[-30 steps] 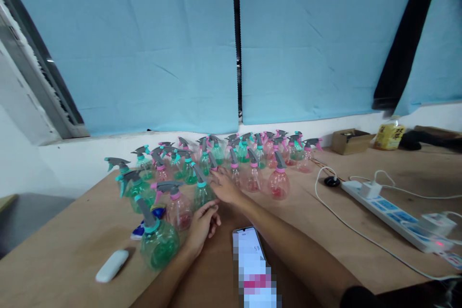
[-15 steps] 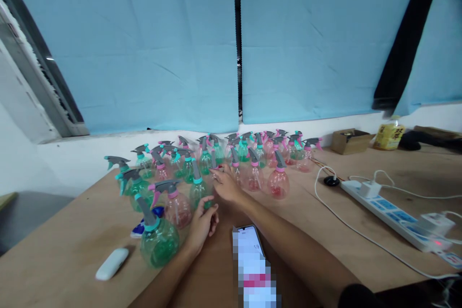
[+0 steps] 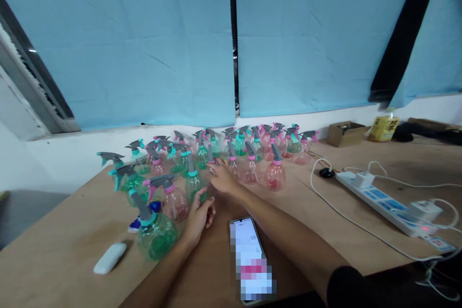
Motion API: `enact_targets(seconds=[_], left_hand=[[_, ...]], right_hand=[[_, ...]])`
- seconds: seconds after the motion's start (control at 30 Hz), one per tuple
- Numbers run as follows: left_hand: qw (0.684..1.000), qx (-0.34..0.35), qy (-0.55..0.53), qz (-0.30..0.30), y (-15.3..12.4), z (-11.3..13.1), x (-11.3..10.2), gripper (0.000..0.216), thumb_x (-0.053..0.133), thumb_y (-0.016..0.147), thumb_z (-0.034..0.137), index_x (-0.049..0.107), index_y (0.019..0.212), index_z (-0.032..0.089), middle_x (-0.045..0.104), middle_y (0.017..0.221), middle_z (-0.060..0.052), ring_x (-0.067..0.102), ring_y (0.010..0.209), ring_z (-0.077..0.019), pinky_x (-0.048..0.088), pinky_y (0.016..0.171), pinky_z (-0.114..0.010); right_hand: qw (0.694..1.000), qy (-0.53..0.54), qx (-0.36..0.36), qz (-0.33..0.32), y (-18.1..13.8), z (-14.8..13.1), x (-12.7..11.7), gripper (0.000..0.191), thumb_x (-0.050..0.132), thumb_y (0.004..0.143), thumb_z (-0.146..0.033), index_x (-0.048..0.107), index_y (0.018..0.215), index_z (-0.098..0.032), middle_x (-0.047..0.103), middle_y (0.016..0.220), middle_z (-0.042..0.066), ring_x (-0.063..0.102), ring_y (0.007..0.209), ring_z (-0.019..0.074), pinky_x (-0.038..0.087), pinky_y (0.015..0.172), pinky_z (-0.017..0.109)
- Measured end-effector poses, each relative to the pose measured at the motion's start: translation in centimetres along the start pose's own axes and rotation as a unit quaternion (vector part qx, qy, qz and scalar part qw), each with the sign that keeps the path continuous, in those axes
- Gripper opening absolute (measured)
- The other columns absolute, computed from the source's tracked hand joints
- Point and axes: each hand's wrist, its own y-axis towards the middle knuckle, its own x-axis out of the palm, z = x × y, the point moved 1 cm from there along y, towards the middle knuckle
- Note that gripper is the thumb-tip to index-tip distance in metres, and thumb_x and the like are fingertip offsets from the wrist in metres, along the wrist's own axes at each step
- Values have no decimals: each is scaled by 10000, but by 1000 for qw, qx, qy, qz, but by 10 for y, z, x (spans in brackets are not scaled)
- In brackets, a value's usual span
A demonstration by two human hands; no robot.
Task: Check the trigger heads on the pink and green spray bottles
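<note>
My right hand (image 3: 223,176) is closed around the neck of a spray bottle with a grey head (image 3: 211,153) and a pink collar. The hand covers most of that bottle's body. Lower and to the left, my left hand (image 3: 199,215) holds nothing, its fingers loosely bent and apart. It is close to a green spray bottle (image 3: 195,184) with a turquoise collar; whether a fingertip touches it I cannot tell. Left of that hand stand a pink spray bottle (image 3: 174,204) and a larger-looking green spray bottle (image 3: 157,240) nearest me.
Several more green and pink spray bottles crowd toward the wall, among them a pink one (image 3: 275,176). A phone (image 3: 249,236) lies before me, a white case (image 3: 110,258) at left. Right are a power strip (image 3: 382,204) with cables, a cardboard box (image 3: 345,134) and a yellow-labelled jug (image 3: 383,128).
The whole view has shifted slightly, so everything sits a little higher and further left. Both hands keep nearly the same places among the bottles. The digits on the phone screen differ.
</note>
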Motion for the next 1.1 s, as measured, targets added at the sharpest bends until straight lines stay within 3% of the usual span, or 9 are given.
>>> enact_targets(seconds=[0.2, 0.43, 0.63, 0.77, 1.0, 1.1], left_hand=[[1000, -3, -9, 7, 3, -3, 0, 624, 599, 781, 397, 374, 1347, 262, 531, 546, 106, 401, 330, -79, 238, 303, -141], [1000, -4, -9, 7, 5, -5, -2, 638, 617, 765, 401, 372, 1334, 245, 526, 543, 110, 416, 344, -87, 253, 309, -151], [1000, -2, -7, 5, 2, -1, 1, 590, 615, 755, 394, 403, 1284, 242, 512, 538, 114, 411, 340, -85, 243, 309, -150], [1000, 6, 0, 6, 3, -2, 1, 556, 621, 757, 400, 417, 1251, 249, 511, 543, 116, 410, 339, -83, 246, 312, -148], [1000, 6, -2, 12, 4, -2, 0, 508, 621, 753, 409, 432, 1198, 251, 498, 523, 123, 405, 337, -88, 250, 314, -153], [1000, 0, -4, 12, 3, 0, 0, 425, 616, 757, 415, 466, 1123, 257, 482, 519, 123, 392, 340, -81, 236, 322, -146]], right_hand=[[994, 52, -85, 48, -4, 2, -13, 271, 559, 860, -163, 733, 1058, -225, 535, 1163, 83, 451, 1173, 231, 345, 1039, 382], [970, 119, -185, 107, -23, -2, -42, 147, 595, 882, -310, 649, 976, -211, 473, 1179, 75, 497, 1137, 209, 384, 1015, 353], [940, 294, -72, 154, -28, 16, -33, 303, 629, 804, -263, 393, 992, -237, 508, 906, -11, 549, 839, 141, 448, 813, 285], [916, 376, -27, 136, -31, 22, -36, 427, 664, 766, -255, 330, 1031, -262, 501, 836, -51, 506, 672, 102, 427, 648, 216], [937, 332, -42, 104, -33, 24, -53, 232, 609, 763, -243, 553, 987, -216, 571, 856, -12, 527, 753, 138, 427, 691, 239], [943, 328, -20, 59, -30, 32, -52, 214, 591, 742, -232, 639, 949, -208, 591, 811, -10, 527, 728, 144, 427, 679, 249]])
